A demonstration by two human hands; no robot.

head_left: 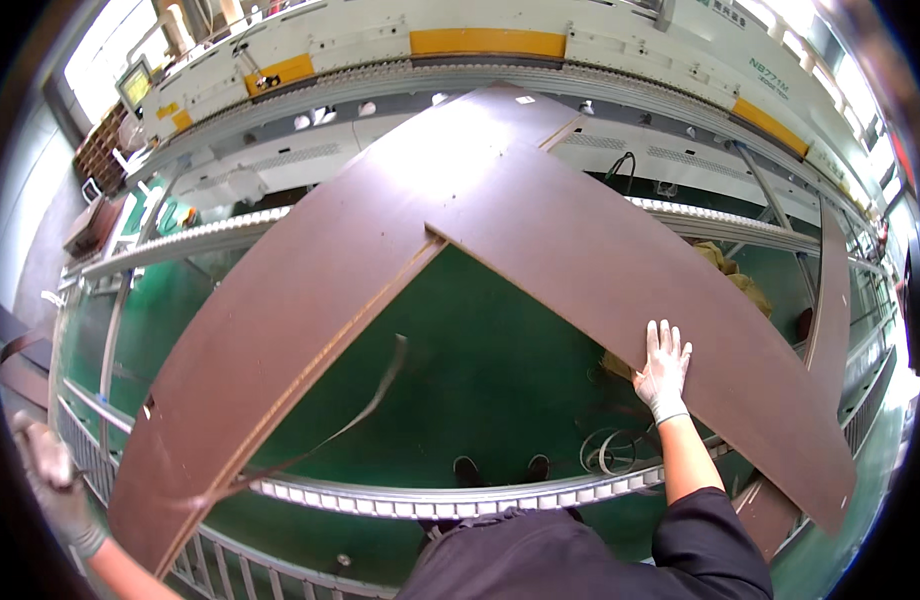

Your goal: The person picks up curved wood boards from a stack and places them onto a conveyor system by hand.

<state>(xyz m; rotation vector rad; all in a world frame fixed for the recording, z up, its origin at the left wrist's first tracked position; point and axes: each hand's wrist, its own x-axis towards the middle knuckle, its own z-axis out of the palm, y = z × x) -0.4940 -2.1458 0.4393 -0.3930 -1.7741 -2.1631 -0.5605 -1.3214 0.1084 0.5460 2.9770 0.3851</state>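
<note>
My right hand (664, 368), in a white glove, rests with fingers stretched on the near edge of a long brown panel (670, 290). This panel slants down to the right, and its far end overlaps a second brown panel (310, 270) that slants down to the left. At the far left edge my left hand (52, 475), also gloved, is curled beyond the left panel's near end. A small dark thing shows by its fingers; I cannot make out what it holds. A thin brown strip (365, 410) trails off the left panel's long edge.
Roller rails (380, 500) run across in front of me, with another row (215, 230) farther back. A long white machine (350, 50) with yellow panels stands behind. Curled strips (608, 452) lie on the green floor below. Another brown panel (830, 300) stands at the right.
</note>
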